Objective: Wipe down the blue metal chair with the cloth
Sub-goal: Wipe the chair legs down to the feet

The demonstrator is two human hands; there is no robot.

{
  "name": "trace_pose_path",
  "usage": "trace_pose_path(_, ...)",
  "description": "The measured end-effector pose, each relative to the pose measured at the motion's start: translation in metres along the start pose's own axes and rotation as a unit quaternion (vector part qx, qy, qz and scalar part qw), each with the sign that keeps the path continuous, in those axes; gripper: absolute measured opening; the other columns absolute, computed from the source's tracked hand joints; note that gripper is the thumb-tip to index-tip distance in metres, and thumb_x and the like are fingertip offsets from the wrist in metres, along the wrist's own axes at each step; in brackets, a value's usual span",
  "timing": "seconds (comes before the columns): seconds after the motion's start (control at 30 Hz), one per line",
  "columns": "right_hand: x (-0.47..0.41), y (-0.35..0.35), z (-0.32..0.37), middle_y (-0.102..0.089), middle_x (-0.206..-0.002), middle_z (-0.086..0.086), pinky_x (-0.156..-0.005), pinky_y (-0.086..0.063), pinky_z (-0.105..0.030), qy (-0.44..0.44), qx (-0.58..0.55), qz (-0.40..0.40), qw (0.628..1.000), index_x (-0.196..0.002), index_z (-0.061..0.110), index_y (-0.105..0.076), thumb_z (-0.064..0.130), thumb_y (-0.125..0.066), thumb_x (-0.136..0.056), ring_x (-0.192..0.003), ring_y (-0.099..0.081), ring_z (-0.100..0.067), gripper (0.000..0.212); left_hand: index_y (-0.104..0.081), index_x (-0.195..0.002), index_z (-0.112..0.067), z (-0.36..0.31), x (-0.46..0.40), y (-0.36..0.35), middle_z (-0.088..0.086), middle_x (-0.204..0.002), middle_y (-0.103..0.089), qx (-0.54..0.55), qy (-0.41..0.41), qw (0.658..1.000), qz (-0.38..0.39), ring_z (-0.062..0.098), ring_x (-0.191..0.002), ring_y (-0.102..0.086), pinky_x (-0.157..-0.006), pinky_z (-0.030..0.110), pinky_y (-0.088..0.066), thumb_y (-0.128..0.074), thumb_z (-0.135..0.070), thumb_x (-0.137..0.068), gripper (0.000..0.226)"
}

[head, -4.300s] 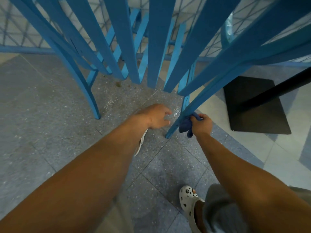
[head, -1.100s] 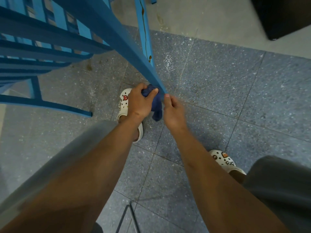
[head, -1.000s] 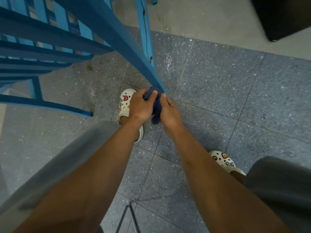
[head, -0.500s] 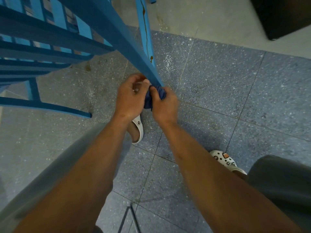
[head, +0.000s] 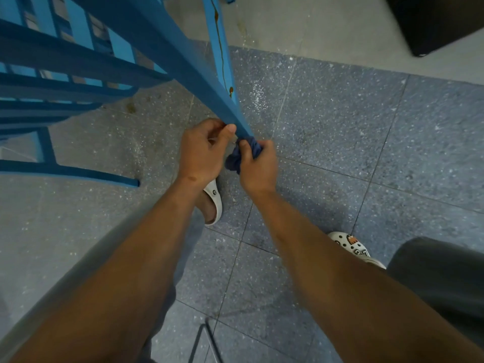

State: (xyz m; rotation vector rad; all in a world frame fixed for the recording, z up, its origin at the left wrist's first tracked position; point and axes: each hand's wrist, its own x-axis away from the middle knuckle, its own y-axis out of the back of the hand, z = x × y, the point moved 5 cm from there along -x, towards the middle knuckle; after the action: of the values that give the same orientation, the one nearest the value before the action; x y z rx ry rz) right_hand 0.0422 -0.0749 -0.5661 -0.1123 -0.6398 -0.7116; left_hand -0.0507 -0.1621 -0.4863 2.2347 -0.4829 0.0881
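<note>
The speckled grey tile floor [head: 340, 132] lay under the blue metal chair [head: 162, 48], whose leg [head: 209, 93] slanted down to the two hands. The left hand [head: 203, 153] curled round the leg's lower end, thumb against it, and just beside it the right hand [head: 258, 163] gripped the bunched dark blue cloth [head: 237, 159] against the foot of the leg.

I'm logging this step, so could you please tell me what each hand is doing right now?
Left hand: fingers curled round the chair leg, gripping it.
Right hand: holding the cloth at the leg's lower end.
</note>
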Motion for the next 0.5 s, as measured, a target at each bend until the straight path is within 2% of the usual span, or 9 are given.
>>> trace_pose_path(0.1,-0.005,0.005,-0.011,-0.064,-0.084,0.003,-0.066,-0.049,-0.034,-0.024,0.002,-0.010,1.000,-0.101,0.014,-0.053,0.036,-0.062,-0.100,-0.075,-0.065,-0.013,0.024,-0.074,-0.106,-0.021,0.001,0.000,-0.001,-0.024,-0.087,-0.068,0.001,0.005,1.000,0.002,-0.010,-0.086,-0.065,-0.074,0.005,-0.045,-0.063,-0.037,-0.098,0.021)
trace_pose_path(0.17,0.001,0.005,-0.001,-0.063,-0.083,0.004,-0.065,-0.053,-0.037,0.021,-0.002,-0.023,1.000,-0.098,0.015,-0.052,0.039,-0.061,-0.100,-0.075,-0.065,-0.014,0.025,-0.073,-0.104,-0.021,0.002,-0.001,-0.001,-0.023,-0.085,-0.068,-0.002,0.006,1.000,0.006,-0.011,-0.085,-0.064,-0.074,0.005,-0.045,-0.063,-0.037,-0.098,0.020)
trace_pose_path(0.3,0.011,-0.003,0.017,-0.060,-0.079,0.009,-0.061,-0.052,-0.033,0.090,-0.010,-0.022,0.996,-0.094,0.019,-0.048,0.038,-0.059,-0.101,-0.071,-0.062,-0.011,0.023,-0.072,-0.103,-0.016,0.002,0.000,-0.004,-0.020,-0.086,-0.069,0.021,-0.004,1.000,0.007,-0.009,-0.083,-0.067,-0.073,0.006,-0.047,-0.063,-0.029,-0.099,0.016)
trace_pose_path(0.4,-0.001,-0.008,-0.002,-0.060,-0.080,0.005,-0.064,-0.051,-0.037,0.024,-0.009,-0.011,1.000,-0.096,0.016,-0.050,0.036,-0.059,-0.101,-0.071,-0.061,-0.012,0.022,-0.070,-0.104,-0.017,0.004,0.002,-0.007,-0.019,-0.090,-0.069,0.033,0.007,0.999,0.010,-0.011,-0.087,-0.065,-0.074,0.004,-0.045,-0.064,-0.029,-0.099,0.014)
trace_pose_path(0.5,-0.011,-0.006,-0.023,-0.059,-0.082,0.009,-0.071,-0.044,-0.032,-0.090,0.000,-0.018,0.996,-0.102,0.015,-0.053,0.033,-0.057,-0.103,-0.071,-0.057,-0.004,0.018,-0.071,-0.107,-0.019,0.007,0.002,-0.008,-0.019,-0.093,-0.070,0.039,0.006,0.999,0.008,-0.009,-0.091,-0.065,-0.078,0.005,-0.044,-0.063,-0.030,-0.100,0.015)
